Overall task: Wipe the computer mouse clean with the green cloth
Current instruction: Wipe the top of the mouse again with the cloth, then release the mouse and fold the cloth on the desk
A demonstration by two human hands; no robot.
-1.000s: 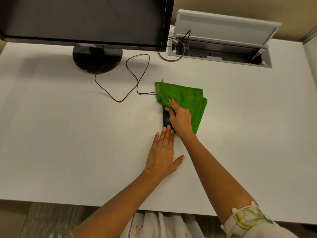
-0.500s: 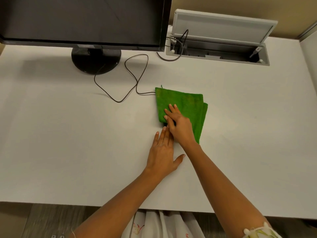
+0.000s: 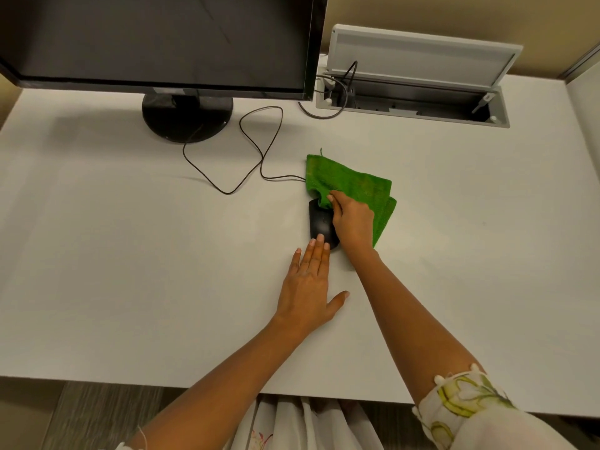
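- A black flat-screen monitor (image 3: 156, 40) stands on its round black base (image 3: 187, 115) at the back left of the white tabletop (image 3: 97, 254).
- A thin black cable (image 3: 259, 147) loops from there toward the cloth.
- The left hand (image 3: 310, 287) lies flat, fingers (image 3: 319, 246) stretched out and gripping nothing, their tips touching the near end of the black computer mouse (image 3: 319, 224).
- The right hand (image 3: 354, 222) pinches the folded green cloth (image 3: 357, 186) at the mouse's far end; the cloth drapes to the right.
- A grey open cable box (image 3: 418, 102) sits recessed at the back right.
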